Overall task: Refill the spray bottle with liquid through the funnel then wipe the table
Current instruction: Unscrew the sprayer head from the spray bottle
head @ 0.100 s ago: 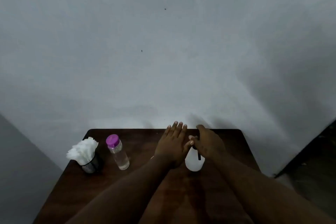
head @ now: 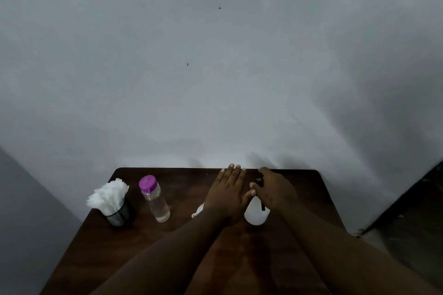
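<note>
— Where is the bottle that needs filling?
— The white translucent plastic spray bottle [head: 255, 213] with a black head stands upright on the dark brown wooden table [head: 189, 181], right of its middle, nearer the far edge.
— And the hands?
— The right hand [head: 275, 193] curls down over the black head, gripping it. The left hand [head: 227, 196] is flat just beside it, fingers straight and together, holding nothing.
— What else?
— Toward the far left corner is a clear plastic bottle [head: 155, 201] with a purple lid and clear liquid inside. By the left edge is a black mesh cup [head: 118, 216] stuffed with white tissues [head: 107, 195]. A small white thing [head: 198, 211] peeks out beside the left wrist, and I cannot tell what it is.
</note>
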Demonstrator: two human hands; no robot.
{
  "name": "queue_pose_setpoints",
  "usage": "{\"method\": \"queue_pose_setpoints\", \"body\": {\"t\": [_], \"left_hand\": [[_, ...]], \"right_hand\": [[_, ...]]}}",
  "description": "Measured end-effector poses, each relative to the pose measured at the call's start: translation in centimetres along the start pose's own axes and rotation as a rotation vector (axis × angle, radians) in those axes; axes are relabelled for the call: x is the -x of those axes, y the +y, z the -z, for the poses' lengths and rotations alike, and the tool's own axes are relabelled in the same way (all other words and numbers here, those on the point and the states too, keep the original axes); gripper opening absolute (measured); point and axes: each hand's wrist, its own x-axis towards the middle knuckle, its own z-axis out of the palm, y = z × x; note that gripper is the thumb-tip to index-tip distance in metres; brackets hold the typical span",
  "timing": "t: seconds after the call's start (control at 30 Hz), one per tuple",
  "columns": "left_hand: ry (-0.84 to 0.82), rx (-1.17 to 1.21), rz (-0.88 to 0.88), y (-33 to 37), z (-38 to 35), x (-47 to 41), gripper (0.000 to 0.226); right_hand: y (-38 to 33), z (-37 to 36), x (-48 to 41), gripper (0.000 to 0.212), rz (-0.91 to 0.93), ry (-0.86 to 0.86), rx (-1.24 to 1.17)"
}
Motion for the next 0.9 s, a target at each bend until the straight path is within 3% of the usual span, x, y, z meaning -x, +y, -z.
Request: {"method": "queue_pose_setpoints", "body": {"t": [0.07,0.2,0.37,0.47,0.6,0.7,0.83,0.9], "left_hand": [[0.009,-0.006,-0.004,-0.2,-1.0,0.2,0.098],[0.033,0.034,-0.013,-0.4,-2.2,0.3,0.108],[0.024,0.054,-0.013,-0.3,-3.0,0.7,0.104],[-0.009,0.070,0.012,-0.1,-3.5,1.1,0.102],[-0.076,0.157,0.081,0.0,-4.3,1.7,0.077],[-0.097,0.275,0.133,0.1,-5.3,2.7,0.078],[-0.084,0.454,0.206,-0.2,-6.7,4.7,0.079],[-0.036,0.543,0.233,0.0,-6.7,5.9,0.068]], "right_hand": [[0.1,-0.4,0.1,0.051,-0.020,-0.011,0.016],[0.2,-1.0,0.1,0.032,-0.009,-0.001,0.072],[0.4,-1.4,0.5,0.021,0.012,0.031,0.069],[0.4,-1.5,0.9,0.023,0.029,0.011,0.067],[0.3,-1.9,1.7,0.026,0.055,-0.010,0.060],[0.1,-2.4,2.7,0.032,0.084,-0.029,0.039],[-0.6,-3.4,4.2,0.040,0.128,-0.051,-0.018],[-1.1,-3.9,5.0,0.041,0.147,-0.074,-0.027]]}}
